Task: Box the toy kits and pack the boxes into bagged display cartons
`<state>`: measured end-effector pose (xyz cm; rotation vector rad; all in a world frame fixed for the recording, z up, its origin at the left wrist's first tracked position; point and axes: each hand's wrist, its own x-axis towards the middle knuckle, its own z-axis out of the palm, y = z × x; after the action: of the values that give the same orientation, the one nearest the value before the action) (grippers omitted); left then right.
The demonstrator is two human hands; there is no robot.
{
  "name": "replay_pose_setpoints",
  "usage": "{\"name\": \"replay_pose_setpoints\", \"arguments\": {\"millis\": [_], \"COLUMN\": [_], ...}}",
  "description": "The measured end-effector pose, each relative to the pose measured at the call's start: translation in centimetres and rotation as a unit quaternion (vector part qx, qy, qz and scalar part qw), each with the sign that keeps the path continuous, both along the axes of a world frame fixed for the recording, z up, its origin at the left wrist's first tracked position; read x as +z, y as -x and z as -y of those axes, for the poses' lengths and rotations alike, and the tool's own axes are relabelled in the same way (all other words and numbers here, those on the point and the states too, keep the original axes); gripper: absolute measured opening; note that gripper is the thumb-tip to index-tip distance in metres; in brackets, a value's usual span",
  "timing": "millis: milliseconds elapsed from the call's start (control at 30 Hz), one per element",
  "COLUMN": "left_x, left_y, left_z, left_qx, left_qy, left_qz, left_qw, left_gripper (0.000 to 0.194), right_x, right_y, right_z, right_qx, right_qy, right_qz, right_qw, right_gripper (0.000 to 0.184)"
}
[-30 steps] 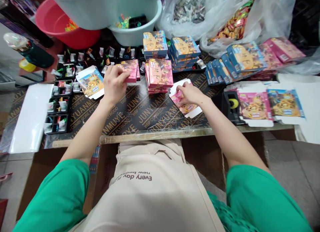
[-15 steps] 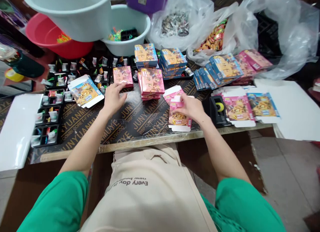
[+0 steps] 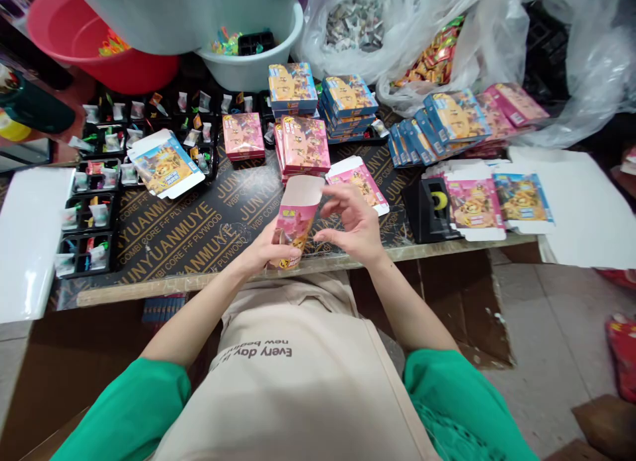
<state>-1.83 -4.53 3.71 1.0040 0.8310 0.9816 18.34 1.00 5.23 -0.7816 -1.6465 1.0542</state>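
A pink printed carton (image 3: 297, 224), opened out into a box shape with a pale flap standing up at its top, is in my left hand (image 3: 271, 250). The thumb lies across its front and the other fingers are behind it. My right hand (image 3: 354, 226) is just right of the carton, fingers spread and bent, with nothing visible in them. Behind that hand a flat pink carton (image 3: 362, 183) lies on the table. Closed pink boxes (image 3: 305, 143) are stacked behind the held carton, and another pink box (image 3: 243, 135) sits to their left.
Black trays (image 3: 87, 216) of small packets line the left and back. A flat blue carton (image 3: 166, 166) lies on some. Blue boxes (image 3: 348, 97) stand behind. At right are a tape dispenser (image 3: 430, 209) and flat cartons (image 3: 474, 206). Tubs (image 3: 253, 67) and plastic bags (image 3: 407, 93) fill the back.
My left hand has left the closed pink box and now grips a pink carton near the table edge. That carton has come left from under my right hand and been opened out.
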Motion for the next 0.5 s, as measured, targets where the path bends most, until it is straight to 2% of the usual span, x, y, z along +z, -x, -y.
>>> {"name": "replay_pose_setpoints", "arguments": {"millis": [67,100,200,233,267,333,400,500], "left_x": [0.1,0.1,0.0,0.0,-0.1,-0.3,-0.5,-0.7], "left_y": [0.6,0.7,0.3,0.1,-0.2,-0.5,-0.6,-0.8], "left_z": [0.3,0.4,0.7,0.7,0.8,0.8,0.7,0.4], "left_qx": [0.031,0.041,0.057,0.06,0.069,0.092,0.116,0.179], "left_qy": [-0.008,-0.018,-0.037,-0.035,-0.031,-0.023,-0.023,-0.028], "left_qz": [-0.015,-0.022,-0.028,-0.031,-0.036,-0.058,-0.098,-0.124], "left_qw": [0.999,0.999,0.997,0.997,0.996,0.994,0.988,0.976], "left_gripper": [0.078,0.076,0.068,0.064,0.059,0.046,0.037,0.038], "right_x": [-1.1,-1.6,-2.4,-2.4,-2.4,-2.4,-2.7,-3.7], "right_y": [-0.2,-0.2,0.5,0.7,1.0,1.3,1.3,1.2], "right_z": [-0.3,-0.3,0.2,0.5,0.8,1.4,1.8,2.2], "right_qx": [0.002,0.025,0.138,0.151,0.142,0.084,0.009,-0.074], "right_qy": [0.077,0.12,0.226,0.244,0.252,0.248,0.233,0.205], "right_qz": [-0.039,-0.048,-0.065,-0.068,-0.07,-0.068,-0.06,-0.048], "right_qw": [0.996,0.991,0.962,0.956,0.955,0.963,0.97,0.975], "right_gripper": [0.089,0.09,0.068,0.058,0.049,0.036,0.03,0.029]}}
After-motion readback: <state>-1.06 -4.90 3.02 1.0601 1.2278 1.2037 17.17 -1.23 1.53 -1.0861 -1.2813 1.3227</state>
